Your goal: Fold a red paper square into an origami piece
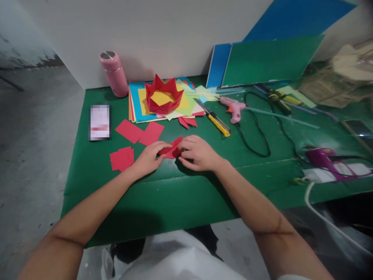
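Note:
My left hand (149,158) and my right hand (198,153) meet over a small folded red paper piece (172,149) on the green table (175,194). Both hands pinch it, the left at its left end, the right at its right end. Flat red paper squares (140,132) lie just behind my left hand, and a small stack of red squares (121,158) sits to its left. Farther back a red folded paper crown (163,95) with a yellow inside rests on a pile of coloured sheets (140,103).
A pink bottle (113,73) stands at the back left, a phone (99,121) lies near it. A yellow utility knife (216,119), a pink glue gun (233,107) with black cord, a purple glue gun (326,159) and green and blue boards (268,60) fill the right.

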The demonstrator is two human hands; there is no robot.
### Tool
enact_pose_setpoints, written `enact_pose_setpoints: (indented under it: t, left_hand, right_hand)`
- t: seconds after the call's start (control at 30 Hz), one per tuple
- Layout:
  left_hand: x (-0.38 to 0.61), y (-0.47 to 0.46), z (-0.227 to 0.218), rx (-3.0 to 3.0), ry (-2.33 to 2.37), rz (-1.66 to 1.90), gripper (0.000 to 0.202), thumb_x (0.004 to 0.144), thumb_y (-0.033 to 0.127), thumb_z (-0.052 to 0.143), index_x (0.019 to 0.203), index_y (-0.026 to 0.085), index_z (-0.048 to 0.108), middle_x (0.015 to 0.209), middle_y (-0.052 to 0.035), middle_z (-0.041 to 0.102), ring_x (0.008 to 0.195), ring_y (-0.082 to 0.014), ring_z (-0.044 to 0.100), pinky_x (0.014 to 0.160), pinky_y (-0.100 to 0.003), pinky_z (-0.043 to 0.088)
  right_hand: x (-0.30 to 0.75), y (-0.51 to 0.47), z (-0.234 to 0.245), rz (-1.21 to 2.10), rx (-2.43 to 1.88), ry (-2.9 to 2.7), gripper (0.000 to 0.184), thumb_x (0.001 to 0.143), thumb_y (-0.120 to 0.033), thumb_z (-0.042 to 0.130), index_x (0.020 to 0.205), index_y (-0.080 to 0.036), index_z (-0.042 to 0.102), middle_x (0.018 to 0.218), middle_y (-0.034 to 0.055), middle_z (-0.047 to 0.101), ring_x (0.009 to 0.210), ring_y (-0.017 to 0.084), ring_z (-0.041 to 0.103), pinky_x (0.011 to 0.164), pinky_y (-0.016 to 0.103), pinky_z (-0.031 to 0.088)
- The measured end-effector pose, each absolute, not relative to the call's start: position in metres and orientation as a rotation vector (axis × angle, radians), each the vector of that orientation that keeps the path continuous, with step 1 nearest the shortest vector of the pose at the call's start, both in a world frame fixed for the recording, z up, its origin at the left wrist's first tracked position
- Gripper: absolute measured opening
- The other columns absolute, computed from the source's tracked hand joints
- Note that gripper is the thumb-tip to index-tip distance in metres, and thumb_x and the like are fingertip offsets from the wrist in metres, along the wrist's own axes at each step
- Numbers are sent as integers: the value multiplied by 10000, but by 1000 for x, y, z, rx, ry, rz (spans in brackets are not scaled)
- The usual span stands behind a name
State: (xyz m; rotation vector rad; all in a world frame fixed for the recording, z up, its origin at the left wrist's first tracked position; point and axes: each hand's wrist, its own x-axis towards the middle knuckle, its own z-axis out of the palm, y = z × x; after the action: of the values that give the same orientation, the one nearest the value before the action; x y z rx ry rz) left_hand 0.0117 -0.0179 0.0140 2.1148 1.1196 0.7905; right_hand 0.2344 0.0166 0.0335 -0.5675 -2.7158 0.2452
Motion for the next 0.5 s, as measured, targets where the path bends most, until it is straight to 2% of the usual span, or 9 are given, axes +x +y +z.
enact_pose_setpoints:
  t: [0.07,0.17,0.27,0.4,0.5]
  left_hand:
    - [12,-18,12,2163,1059,815,374,849,30,462,1153,203,591,1141,-75,649,1094,-194,586,951,-409,480]
    - [12,-19,9,2213,1008,839,394,849,15,431,1146,211,600,1120,-68,664,1082,-201,581,945,-432,470]
    - [13,-19,9,2222,1027,837,391,847,22,439,1139,224,601,1112,-58,668,1039,-208,580,929,-443,462]
    - [13,-20,12,2238,1172,883,280,853,90,514,1097,211,581,1120,-66,643,1055,-228,557,952,-447,428]
    - [11,-20,14,2264,1370,933,140,850,205,607,987,189,585,1051,-82,616,1022,-241,547,905,-420,437]
  right_hand:
    - [236,18,32,197,-673,-2615,229,898,-300,512,764,-224,681,989,72,671,985,237,571,869,426,426]
    - [235,19,25,295,-768,-2535,166,892,-326,548,969,-228,659,1149,82,647,1079,251,558,924,435,423]
    - [231,19,16,457,-853,-2527,263,921,-223,485,1163,-216,586,975,82,692,893,217,615,783,363,473]
    - [229,17,13,561,-907,-2496,300,885,-167,512,1179,-215,549,1037,76,685,913,210,630,780,332,479]
    - [229,16,17,587,-924,-2495,289,871,-166,524,1157,-201,547,990,73,689,867,208,642,744,315,482]
